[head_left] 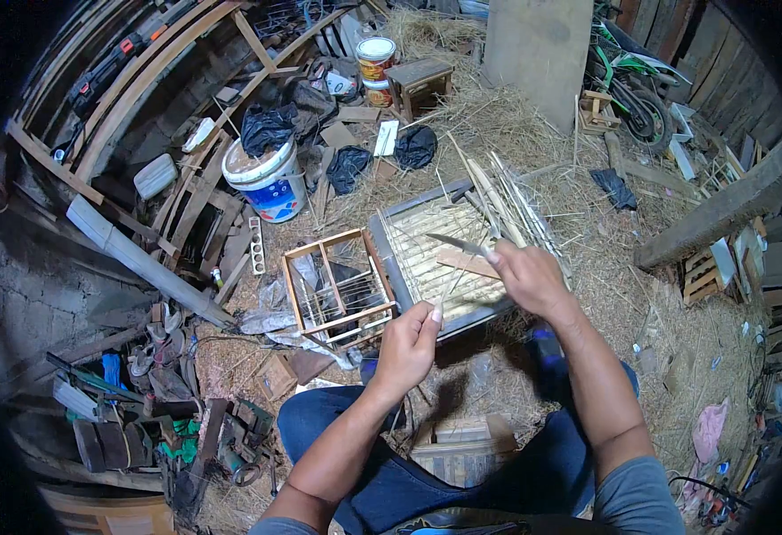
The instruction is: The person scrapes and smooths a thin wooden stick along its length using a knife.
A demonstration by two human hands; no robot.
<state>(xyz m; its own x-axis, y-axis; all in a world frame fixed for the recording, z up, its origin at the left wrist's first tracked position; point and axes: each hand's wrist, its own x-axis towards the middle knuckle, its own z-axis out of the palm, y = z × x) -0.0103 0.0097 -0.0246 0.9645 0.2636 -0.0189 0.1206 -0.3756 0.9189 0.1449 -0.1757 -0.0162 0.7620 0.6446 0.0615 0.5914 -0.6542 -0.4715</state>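
Observation:
My right hand (pixel 531 278) is closed around a knife (pixel 451 242), its blade pointing left over a low bamboo-slatted surface with a grey frame (pixel 393 267). Pinched between the thumb and fingers of my left hand (pixel 409 346) is a thin pale bamboo strip (pixel 449 287) that slants up toward the right. A flat brown piece of wood (pixel 467 262) shows just below the blade; whether it touches my right hand I cannot tell. Left of the slats, near my left hand, stands a small wooden frame with thin bars (pixel 366 314). Long split bamboo strips (pixel 498 201) lie at the far right of the slats.
A white bucket (pixel 268 189) topped with a black bag stands at the left. Behind are a stacked pair of paint tins (pixel 376 67) and a small stool (pixel 420 80). A thick wooden beam (pixel 720 209) slants in from the right, with a motorbike (pixel 636 89) beyond. Straw covers the floor.

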